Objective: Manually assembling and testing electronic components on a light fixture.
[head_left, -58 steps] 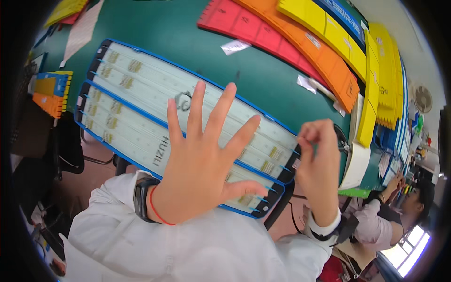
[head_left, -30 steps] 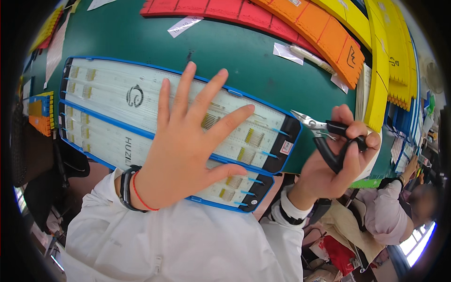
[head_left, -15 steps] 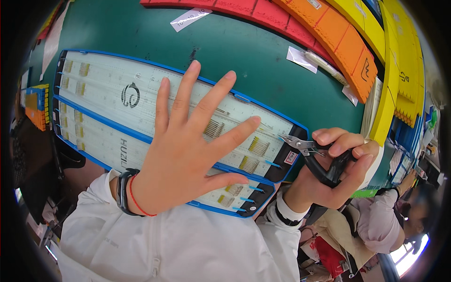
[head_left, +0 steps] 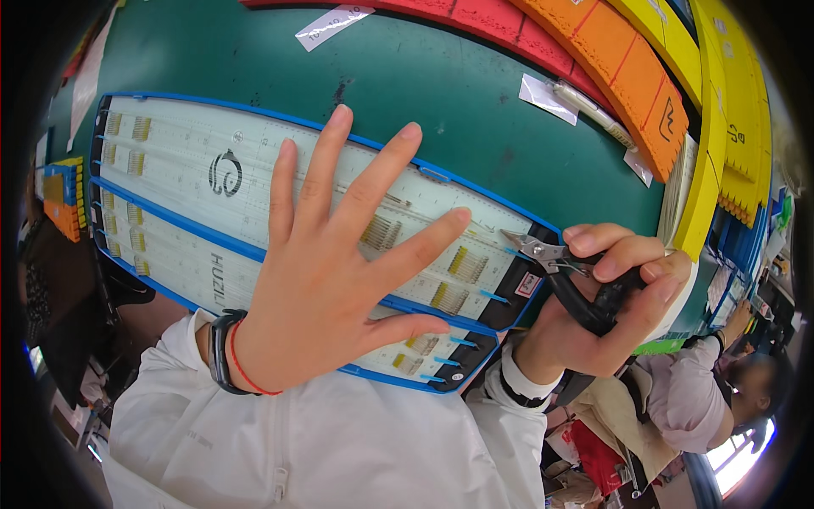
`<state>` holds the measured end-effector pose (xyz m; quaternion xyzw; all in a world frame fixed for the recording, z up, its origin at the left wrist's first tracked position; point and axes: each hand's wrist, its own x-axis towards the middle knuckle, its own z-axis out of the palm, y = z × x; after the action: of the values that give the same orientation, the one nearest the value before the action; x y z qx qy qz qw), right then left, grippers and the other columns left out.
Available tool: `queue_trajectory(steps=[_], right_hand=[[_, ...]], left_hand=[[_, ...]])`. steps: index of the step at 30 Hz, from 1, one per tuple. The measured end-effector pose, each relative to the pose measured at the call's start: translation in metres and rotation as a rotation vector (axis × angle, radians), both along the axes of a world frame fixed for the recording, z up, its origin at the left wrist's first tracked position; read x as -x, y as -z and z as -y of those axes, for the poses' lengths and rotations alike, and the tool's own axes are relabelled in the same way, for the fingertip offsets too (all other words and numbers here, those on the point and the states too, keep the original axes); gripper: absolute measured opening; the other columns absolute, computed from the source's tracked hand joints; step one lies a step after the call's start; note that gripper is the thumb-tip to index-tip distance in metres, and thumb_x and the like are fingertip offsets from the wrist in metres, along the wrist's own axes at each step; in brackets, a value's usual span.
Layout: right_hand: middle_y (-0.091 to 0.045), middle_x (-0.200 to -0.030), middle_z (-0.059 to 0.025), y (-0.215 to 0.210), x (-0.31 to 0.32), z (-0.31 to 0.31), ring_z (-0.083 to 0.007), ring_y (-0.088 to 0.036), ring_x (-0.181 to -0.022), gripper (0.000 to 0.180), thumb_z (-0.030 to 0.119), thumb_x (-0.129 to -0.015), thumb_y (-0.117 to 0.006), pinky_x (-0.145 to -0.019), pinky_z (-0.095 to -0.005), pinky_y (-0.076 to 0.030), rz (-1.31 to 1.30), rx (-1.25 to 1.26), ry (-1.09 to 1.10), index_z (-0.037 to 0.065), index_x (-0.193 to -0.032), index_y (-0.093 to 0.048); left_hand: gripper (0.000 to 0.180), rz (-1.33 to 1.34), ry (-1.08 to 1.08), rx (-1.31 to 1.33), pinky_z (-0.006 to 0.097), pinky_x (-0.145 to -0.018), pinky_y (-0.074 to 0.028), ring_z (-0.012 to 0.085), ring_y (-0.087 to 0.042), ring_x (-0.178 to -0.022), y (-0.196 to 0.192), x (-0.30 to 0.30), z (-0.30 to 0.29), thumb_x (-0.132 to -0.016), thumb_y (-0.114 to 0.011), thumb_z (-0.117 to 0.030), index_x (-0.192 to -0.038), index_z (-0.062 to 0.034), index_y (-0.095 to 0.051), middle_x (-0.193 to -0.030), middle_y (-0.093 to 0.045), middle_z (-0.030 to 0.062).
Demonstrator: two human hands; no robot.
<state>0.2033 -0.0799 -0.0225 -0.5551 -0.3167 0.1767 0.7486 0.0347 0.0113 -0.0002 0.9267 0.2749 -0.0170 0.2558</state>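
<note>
A long blue-framed fishing rig case [head_left: 483, 244] lies unfolded in two halves. Its pale panels carry ruled marks, thin stretched lines, rows of small brass-coloured pins and light-blue tabs along both dark ends. My left hand [head_left: 326, 263], fingers spread wide, rests over the case's middle and hides part of both panels. Black-handled pliers [head_left: 585, 297] are held in my right hand [head_left: 632, 263], fingers curled round the grips. Their metal jaws reach over the case's right end, beside a blue tab; whether they touch a line is too fine to tell.
Red foam strips [head_left: 475, 21], orange foam [head_left: 627, 76] and yellow foam [head_left: 708, 144] curve along the far right. A white pen [head_left: 593, 110] and paper slips [head_left: 335, 25] lie on the green table [head_left: 212, 51]. Another person's sleeve [head_left: 678, 390] shows at lower right.
The pliers' tips have shifted slightly up and left near the case's right end. Left fingers remain spread over the case; the whole view has shifted a little.
</note>
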Motion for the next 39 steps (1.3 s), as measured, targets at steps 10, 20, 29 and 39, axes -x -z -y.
queue_trajectory(steps=[10,20,29,39], right_hand=[[-0.046,-0.069,-0.0114,-0.0027,0.0004,0.0044,-0.0284,-0.058,-0.060,0.023,0.028,-0.100,-0.032,-0.061,-0.0398,-0.052,-0.121,-0.045,-0.029,0.008,-0.089,-0.032],[-0.040,-0.064,-0.0073,-0.0050,0.0063,0.0012,-0.0212,-0.051,-0.056,0.016,0.023,-0.094,-0.031,-0.056,-0.0368,-0.047,-0.055,0.023,0.062,0.009,-0.086,-0.032],[-0.042,-0.063,-0.0099,-0.0045,0.0041,0.0046,-0.0254,-0.053,-0.054,0.022,0.025,-0.098,-0.032,-0.057,-0.0410,-0.051,-0.072,0.013,0.056,0.008,-0.084,-0.028],[-0.043,-0.064,-0.0093,-0.0071,0.0042,0.0040,-0.0256,-0.055,-0.056,0.026,0.028,-0.099,-0.035,-0.060,-0.0416,-0.052,-0.098,0.046,0.026,0.008,-0.084,-0.028]], left_hand=[[0.066,-0.002,0.002,0.014,0.066,-0.103,-0.011,0.0507,-0.017,-0.134,0.0004,0.0003,-0.0007,-0.067,-0.066,-0.062,-0.124,-0.0286,-0.059,-0.147,-0.029,0.0184],[0.065,0.009,-0.002,0.015,0.066,-0.102,-0.011,0.0507,-0.017,-0.134,0.0011,0.0011,-0.0013,-0.068,-0.065,-0.062,-0.122,-0.0278,-0.060,-0.146,-0.030,0.0186],[0.064,0.012,-0.003,0.007,0.067,-0.102,-0.012,0.0503,-0.018,-0.134,0.0016,0.0011,0.0002,-0.067,-0.066,-0.061,-0.121,-0.0268,-0.061,-0.145,-0.030,0.0179],[0.065,0.000,0.000,0.007,0.067,-0.102,-0.013,0.0502,-0.019,-0.133,0.0000,-0.0003,-0.0004,-0.066,-0.068,-0.060,-0.122,-0.0269,-0.060,-0.145,-0.030,0.0179]])
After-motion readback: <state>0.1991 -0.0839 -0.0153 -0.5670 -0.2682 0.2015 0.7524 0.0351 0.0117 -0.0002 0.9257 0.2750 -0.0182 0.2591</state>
